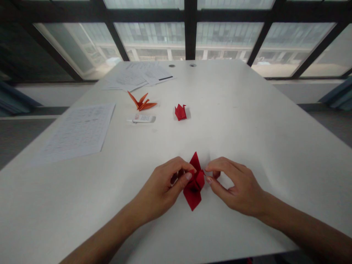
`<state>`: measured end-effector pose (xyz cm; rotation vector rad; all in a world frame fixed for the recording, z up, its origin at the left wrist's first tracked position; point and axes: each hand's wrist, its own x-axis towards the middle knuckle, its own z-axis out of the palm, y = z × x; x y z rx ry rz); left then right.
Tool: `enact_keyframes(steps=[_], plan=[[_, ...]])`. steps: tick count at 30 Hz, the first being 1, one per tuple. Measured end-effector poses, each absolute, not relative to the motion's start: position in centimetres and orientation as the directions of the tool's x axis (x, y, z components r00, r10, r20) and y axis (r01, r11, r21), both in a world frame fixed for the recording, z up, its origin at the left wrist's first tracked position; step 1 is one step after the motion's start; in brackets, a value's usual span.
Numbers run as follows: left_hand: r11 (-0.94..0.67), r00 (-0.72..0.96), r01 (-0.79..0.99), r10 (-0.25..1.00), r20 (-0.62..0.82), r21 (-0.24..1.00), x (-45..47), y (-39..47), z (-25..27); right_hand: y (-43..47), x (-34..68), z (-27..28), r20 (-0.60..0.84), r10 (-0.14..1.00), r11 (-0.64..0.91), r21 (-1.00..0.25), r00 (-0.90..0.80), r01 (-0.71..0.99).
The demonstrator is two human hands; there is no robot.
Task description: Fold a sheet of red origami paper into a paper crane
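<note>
A red paper crane [193, 200] with its wings spread lies near the front of the white table [247, 128]. My left hand [167, 183] pinches its left side between thumb and index finger, covering part of the body. Just to the right of the crane's small pointed tip is my right hand [236, 185]. Its thumb and index finger are curved, with a small gap between their ends, and it holds nothing that I can see. Farther back stands a smaller red paper crane [180, 112]. To its left rests an orange paper crane [142, 104] with long wings.
A small white bottle or tube [142, 118] lies in front of the orange crane. On the left is a printed sheet [79, 130], and more papers [132, 75] overlap at the back left. Dark-framed windows [190, 33] rise beyond the table's far edge.
</note>
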<state>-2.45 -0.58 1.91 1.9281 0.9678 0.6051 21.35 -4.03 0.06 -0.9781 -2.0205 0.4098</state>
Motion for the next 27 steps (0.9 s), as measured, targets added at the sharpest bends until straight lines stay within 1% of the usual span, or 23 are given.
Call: enact_keyframes(steps=[5, 10, 13, 19, 22, 27], plan=[[-0.48, 0.644, 0.345, 0.747, 0.169, 0.807, -2.41, -0.57, 1.85, -4.08, 21.24, 0.16, 0.534, 0.755, 0.656, -0.622, -0.381, 0.427], [-0.51, 0.679, 0.319, 0.711, 0.183, 0.798, -2.57, -0.49, 1.77, -4.01, 21.32, 0.22, 0.541, 0.721, 0.692, -0.588, -0.433, 0.419], [-0.496, 0.696, 0.305, 0.699, 0.165, 0.813, -2.8, -0.41, 1.89, -4.01, 21.51, 0.34, 0.523, 0.701, 0.71, -0.576, -0.484, 0.405], [-0.39, 0.696, 0.352, 0.717, 0.041, 0.851, -2.92, -0.13, 2.07, -3.84, 21.78, 0.09, 0.516, 0.693, 0.721, -0.515, -0.505, 0.464], [-0.332, 0.683, 0.359, 0.731, -0.003, 0.872, -2.94, 0.01, 1.99, -3.68, 21.86, -0.06, 0.489, 0.709, 0.704, -0.53, -0.508, 0.472], [-0.304, 0.656, 0.356, 0.755, -0.004, 0.884, -3.16, 0.24, 1.62, -3.62, 21.87, -0.07, 0.476, 0.73, 0.681, -0.567, -0.49, 0.464]])
